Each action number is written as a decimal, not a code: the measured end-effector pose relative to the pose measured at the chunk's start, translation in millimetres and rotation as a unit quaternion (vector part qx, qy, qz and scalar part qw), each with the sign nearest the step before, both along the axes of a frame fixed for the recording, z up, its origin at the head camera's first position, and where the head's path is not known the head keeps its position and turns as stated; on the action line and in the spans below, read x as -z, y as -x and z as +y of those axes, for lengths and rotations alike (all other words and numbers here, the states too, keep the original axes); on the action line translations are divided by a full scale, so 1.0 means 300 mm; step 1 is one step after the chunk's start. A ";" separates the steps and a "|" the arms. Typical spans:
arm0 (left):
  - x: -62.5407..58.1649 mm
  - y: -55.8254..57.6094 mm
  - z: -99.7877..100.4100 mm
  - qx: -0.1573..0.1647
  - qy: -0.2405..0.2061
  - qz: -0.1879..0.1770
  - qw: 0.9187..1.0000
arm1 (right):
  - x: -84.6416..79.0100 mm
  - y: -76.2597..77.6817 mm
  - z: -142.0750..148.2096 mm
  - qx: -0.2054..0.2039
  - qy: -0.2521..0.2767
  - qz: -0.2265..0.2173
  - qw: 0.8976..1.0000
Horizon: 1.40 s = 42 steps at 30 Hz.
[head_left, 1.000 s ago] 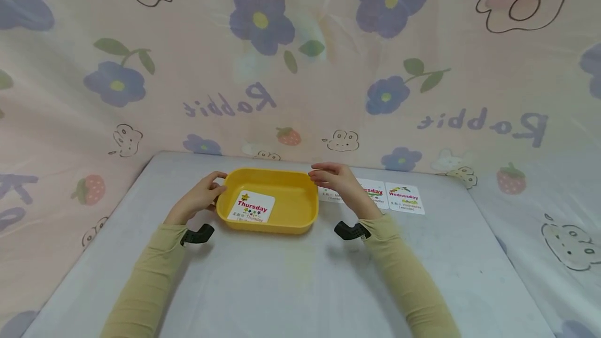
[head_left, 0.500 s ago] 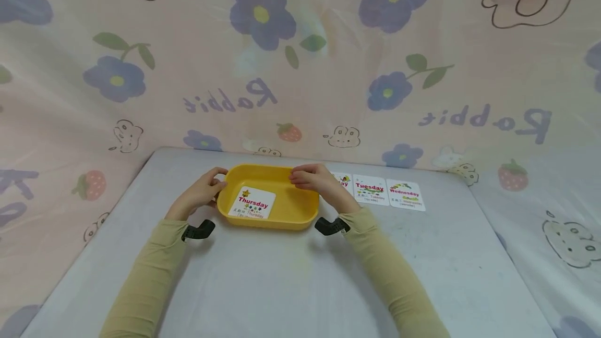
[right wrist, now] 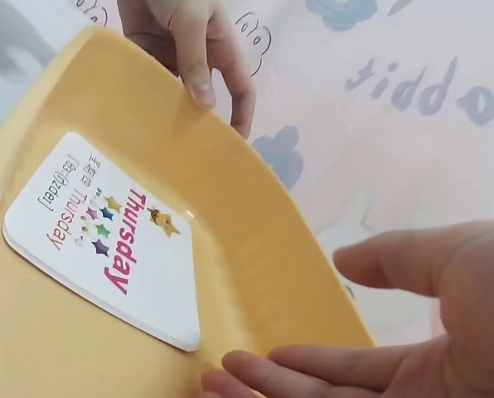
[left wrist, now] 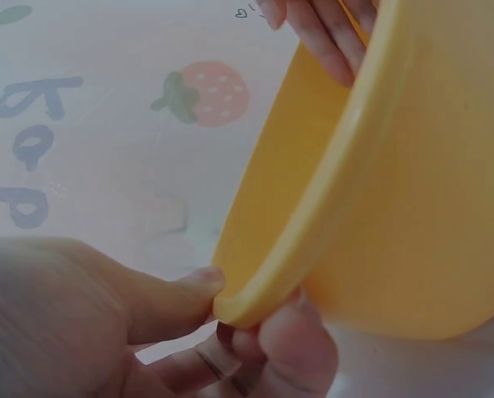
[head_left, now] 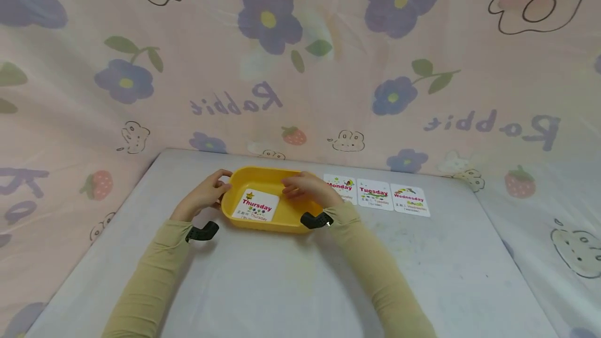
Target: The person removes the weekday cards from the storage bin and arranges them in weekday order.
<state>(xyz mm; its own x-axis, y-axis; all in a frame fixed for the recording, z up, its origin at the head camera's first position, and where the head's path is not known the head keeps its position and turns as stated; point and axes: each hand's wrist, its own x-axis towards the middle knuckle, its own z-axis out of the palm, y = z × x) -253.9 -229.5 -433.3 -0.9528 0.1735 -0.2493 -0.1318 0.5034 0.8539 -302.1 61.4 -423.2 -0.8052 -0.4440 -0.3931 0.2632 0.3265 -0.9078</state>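
On the far part of the flat white table [head_left: 281, 286], we have the oblong yellow plastic tray [head_left: 263, 227], the square white Thursday card [head_left: 255, 206] inside its left half. Right of the tray, left to right, we see the square white Monday card [head_left: 341, 186], Tuesday card [head_left: 374, 195] and Wednesday card [head_left: 410, 200].

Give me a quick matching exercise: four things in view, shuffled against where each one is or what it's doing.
1. Thursday card
2. Tuesday card
3. Wednesday card
4. Left hand

A. Right end of the row, head view
B. Pinching the yellow tray at its rim
C. Lying inside the tray
D. Middle of the row

Pairs: 1-C, 2-D, 3-A, 4-B
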 end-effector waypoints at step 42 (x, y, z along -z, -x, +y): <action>-0.001 0.000 0.001 0.000 -0.003 -0.003 1.000 | 0.034 0.042 -0.055 -0.049 0.019 -0.103 0.993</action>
<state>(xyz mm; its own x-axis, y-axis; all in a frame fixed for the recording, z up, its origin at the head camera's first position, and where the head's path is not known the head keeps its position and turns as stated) -253.8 -229.3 -433.1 -0.9512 0.1740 -0.2547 -0.1380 0.4985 0.8558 -314.7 44.8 -433.4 -0.6616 -0.5343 -0.5261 0.4132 0.3257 -0.8504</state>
